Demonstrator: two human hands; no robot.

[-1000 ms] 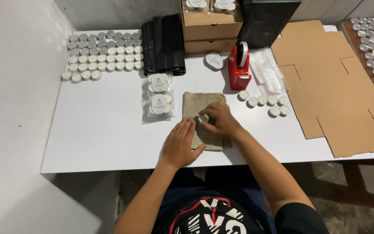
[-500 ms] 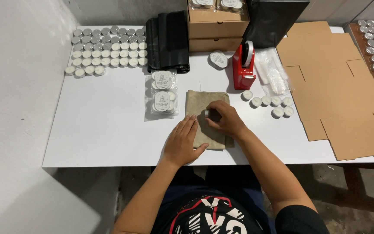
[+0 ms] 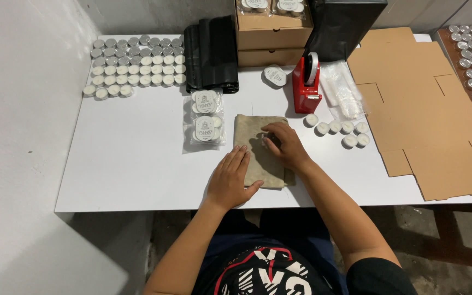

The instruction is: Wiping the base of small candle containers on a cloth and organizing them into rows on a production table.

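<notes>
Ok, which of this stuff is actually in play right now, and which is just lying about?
In play:
- tan cloth, flat under both hands
- left hand, pressing it
- right hand, holding a small white piece, unclear

Lying about:
- red tape dispenser
- loose tealights
- bagged candles
- flat cardboard
- black bags

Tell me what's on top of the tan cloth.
Both hands rest on the tan cloth: left hand flat, right hand curled over something small. What it covers is hidden.
</notes>
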